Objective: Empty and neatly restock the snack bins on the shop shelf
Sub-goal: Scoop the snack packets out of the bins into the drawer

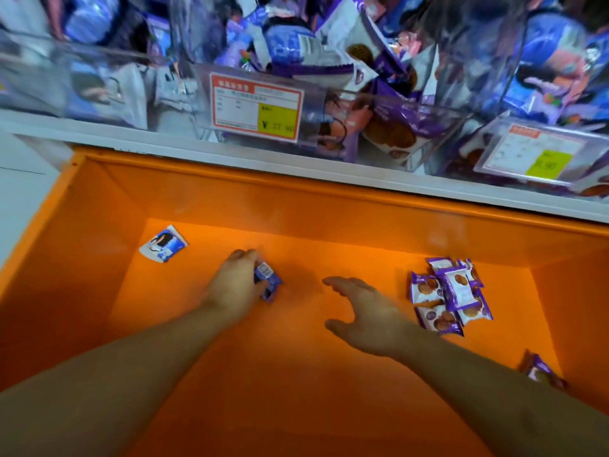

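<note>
Both forearms reach down into the deep orange bin (99, 252) under the white shelf edge (296, 166). Above it, clear snack bins (379, 103) hold purple packets and carry price tags (257, 107). Right hand (365, 311) hovers spread, fingers released, near a heap of purple biscuit packets (451, 295). Left hand (235, 282) grips one purple packet (268, 280). A blue-and-white packet (163, 244) lies apart at far left.

Orange bin floor (296, 374) mostly bare — purple packet pile (448, 295) right, perhaps shelf lip (230, 153) overhanging
</note>
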